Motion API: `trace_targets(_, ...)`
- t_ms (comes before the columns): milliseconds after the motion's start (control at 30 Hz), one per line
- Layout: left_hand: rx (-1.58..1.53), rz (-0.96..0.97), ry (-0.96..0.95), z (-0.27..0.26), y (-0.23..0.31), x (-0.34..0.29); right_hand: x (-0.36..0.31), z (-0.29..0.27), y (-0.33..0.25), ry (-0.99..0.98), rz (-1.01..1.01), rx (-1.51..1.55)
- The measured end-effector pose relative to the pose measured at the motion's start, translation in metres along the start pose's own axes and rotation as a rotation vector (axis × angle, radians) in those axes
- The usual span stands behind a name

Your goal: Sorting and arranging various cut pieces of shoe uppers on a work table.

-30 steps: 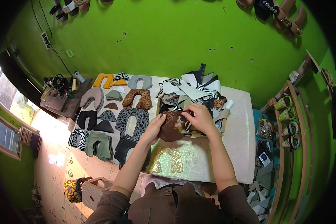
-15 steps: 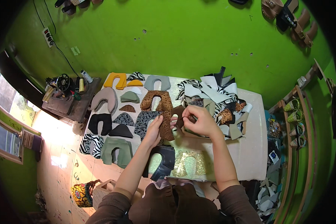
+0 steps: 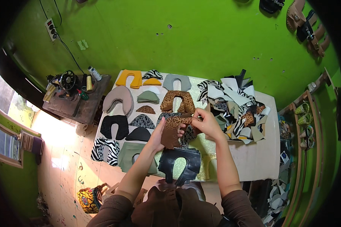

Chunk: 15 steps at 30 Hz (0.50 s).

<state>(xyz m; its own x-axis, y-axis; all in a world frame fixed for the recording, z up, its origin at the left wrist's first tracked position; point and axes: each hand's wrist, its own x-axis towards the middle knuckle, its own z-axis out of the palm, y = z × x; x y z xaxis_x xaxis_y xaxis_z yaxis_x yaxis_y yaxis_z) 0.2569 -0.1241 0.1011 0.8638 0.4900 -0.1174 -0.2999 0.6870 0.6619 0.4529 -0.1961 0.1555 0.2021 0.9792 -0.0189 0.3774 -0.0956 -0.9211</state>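
Observation:
Over the table, a brown leather shoe-upper piece (image 3: 172,132) with a lighter swirl pattern along one band is held between both hands. My left hand (image 3: 159,137) grips its left side, some fingertips showing beyond the material. At the other end, my right hand (image 3: 207,124) pinches the edge between thumb and fingers. Just beyond lies a leopard-print U-shaped piece (image 3: 168,100). A grey-and-black patterned piece (image 3: 186,140) is partly hidden beneath the held leather. Nearer to me rests a black U-shaped stack (image 3: 195,162).
More cut pieces in yellow (image 3: 122,80), beige (image 3: 109,99), black (image 3: 107,126), zebra print (image 3: 98,149) and green (image 3: 129,151) fill the table's left. Mixed scraps (image 3: 235,98) are heaped at right. A sewing machine (image 3: 66,81) stands left; a wooden rack (image 3: 305,151) with shoes is at right.
The brown leather has turned from upright to crosswise, and its far end is now in my right hand's pinch. My view has shifted, so the table sits further right.

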Motion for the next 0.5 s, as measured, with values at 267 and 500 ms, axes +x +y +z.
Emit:
trace_targets(267, 0.619, -0.049, 0.019, 0.003, 0.04, -0.011, 0.006, 0.015, 0.0, 0.068, -0.343, -0.298)
trace_targets(500, 0.707, -0.084, -0.067, -0.002, 0.071, -0.009, 0.014, 0.031, 0.017, -0.466, 0.051, 0.223)
